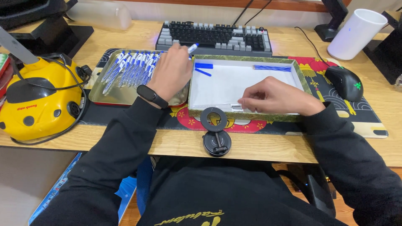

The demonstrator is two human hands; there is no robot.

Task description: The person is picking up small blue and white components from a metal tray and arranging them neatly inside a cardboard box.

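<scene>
Your blue-and-white pen sits tilted, cap up, over the metal tray piled with more pens.

Tray: on the desk mat, left of the box, with pens in it.
Box: at the middle of the mat, before the keyboard.
Left hand: above the right end of the tray.
Right hand: in the box, at its front edge.
Mouse: right of the box.
Cup: behind the mouse.

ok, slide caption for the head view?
Left hand lifts a blue-and-white pen over the metal tray; right hand rests in white-lined box.
</scene>
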